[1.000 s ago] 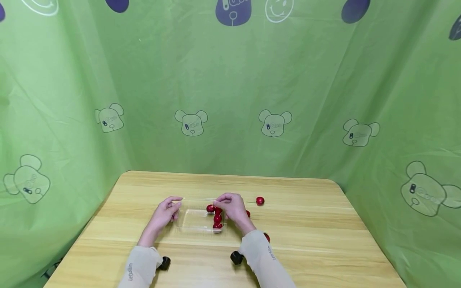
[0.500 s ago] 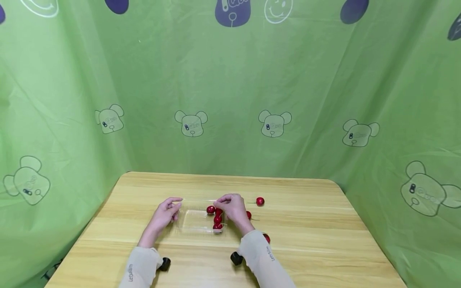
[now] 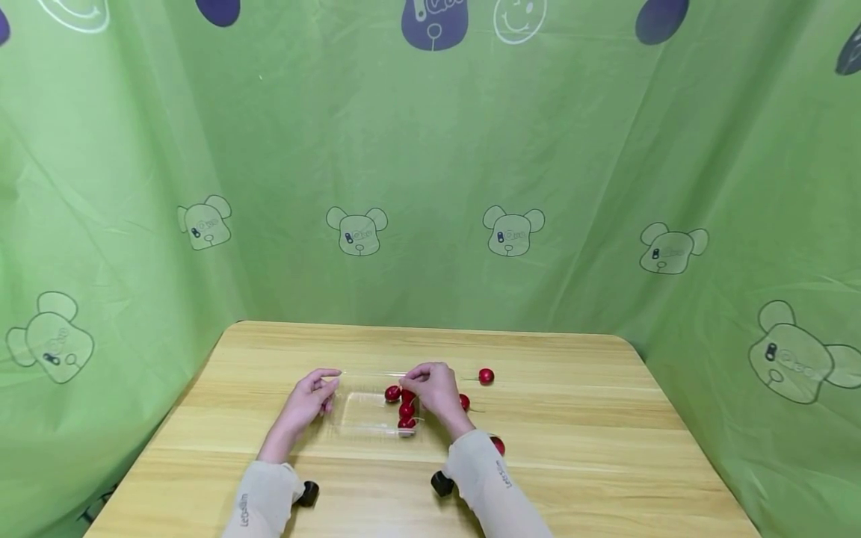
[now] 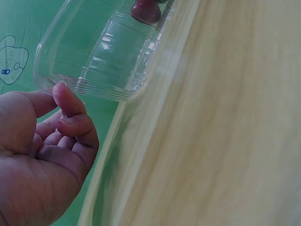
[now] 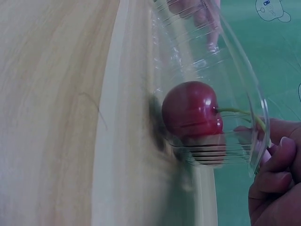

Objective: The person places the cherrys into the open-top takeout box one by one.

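Note:
A clear plastic box [image 3: 366, 430] lies on the wooden table, with several red cherries [image 3: 406, 410] gathered at its right end. My left hand [image 3: 306, 403] is at the left end, thumb and index finger pinching the rim near the far corner; its other fingers curl loosely below. The right hand [image 3: 433, 388] pinches the right rim, one fingertip inside the wall and curled fingers outside, close above the cherries. In the right wrist view, a cherry [image 5: 190, 108] shows through the ribbed wall, its green stem reaching the rim beside the fingers. My right hand partly hides the far right corner.
Loose cherries lie right of the box: one with a stem [image 3: 486, 376] farther back, another [image 3: 465, 402] beside the right wrist, and a third [image 3: 498, 445] partly behind the right sleeve. A green printed curtain [image 3: 430, 291] surrounds the wooden table [image 3: 592, 448].
The leftmost cherry in the box has shifted slightly toward me. Both hands and the box stay almost where they were.

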A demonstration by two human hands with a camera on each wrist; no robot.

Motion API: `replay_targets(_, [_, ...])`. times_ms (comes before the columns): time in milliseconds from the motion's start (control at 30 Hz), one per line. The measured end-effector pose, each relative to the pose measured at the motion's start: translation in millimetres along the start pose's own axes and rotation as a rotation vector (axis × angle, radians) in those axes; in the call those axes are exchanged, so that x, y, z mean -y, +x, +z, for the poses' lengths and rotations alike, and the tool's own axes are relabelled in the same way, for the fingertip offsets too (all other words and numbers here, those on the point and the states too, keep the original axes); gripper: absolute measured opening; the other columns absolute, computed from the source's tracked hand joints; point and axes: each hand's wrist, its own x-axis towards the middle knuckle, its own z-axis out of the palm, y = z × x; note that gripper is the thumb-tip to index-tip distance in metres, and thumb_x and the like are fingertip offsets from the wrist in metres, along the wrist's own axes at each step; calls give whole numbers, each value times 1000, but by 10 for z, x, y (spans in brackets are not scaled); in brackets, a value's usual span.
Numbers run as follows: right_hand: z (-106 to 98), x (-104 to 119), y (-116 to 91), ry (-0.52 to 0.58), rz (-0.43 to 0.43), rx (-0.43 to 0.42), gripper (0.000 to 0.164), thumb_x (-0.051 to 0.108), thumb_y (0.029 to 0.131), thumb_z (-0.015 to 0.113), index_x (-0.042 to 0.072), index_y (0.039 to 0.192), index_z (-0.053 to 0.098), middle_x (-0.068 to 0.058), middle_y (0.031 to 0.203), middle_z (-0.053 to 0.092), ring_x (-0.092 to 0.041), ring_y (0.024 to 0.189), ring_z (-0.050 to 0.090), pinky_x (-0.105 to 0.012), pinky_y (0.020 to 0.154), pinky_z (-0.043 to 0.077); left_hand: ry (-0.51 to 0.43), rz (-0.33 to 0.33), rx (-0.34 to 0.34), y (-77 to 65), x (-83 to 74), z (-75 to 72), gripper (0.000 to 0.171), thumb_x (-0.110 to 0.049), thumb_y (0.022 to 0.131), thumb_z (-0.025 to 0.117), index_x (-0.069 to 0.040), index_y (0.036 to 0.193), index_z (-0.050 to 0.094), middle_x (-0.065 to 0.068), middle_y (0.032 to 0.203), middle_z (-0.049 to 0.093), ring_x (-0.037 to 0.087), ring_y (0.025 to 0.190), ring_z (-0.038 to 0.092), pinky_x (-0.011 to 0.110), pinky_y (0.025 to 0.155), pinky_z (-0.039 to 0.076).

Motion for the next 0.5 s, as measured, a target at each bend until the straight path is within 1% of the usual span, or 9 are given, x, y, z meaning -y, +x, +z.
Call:
replay_targets(133, [10,2,3,-13,-23,-6,7,15,89,82,10,88,78,-8,78,73,-8,42,45,-19,39,38,-1,3,-6,-3,-13,-5,37,-16,106,59,-3,140,57,7,82,59,13,63,55,23,56,45])
replay_targets(333, [4,4,-7,-19,-25,-23,7,15,89,82,10,88,77,-5,77,71,-8,44,47,-19,41,39,2,-2,-1,-4,-8,5,37,-16,106,59,-2,140,57,8,82,59,14,63,55,23,56,46])
replay_targets(500, [-18,21,-30,-11,-34,-20,5,13,89,82,9,90,77,-4,79,71,-9,46,48,-20,41,40,-4,-6,-6,-11,0,14,36,-16,106,59,-3,140,57,8,82,59,14,64,55,23,56,45])
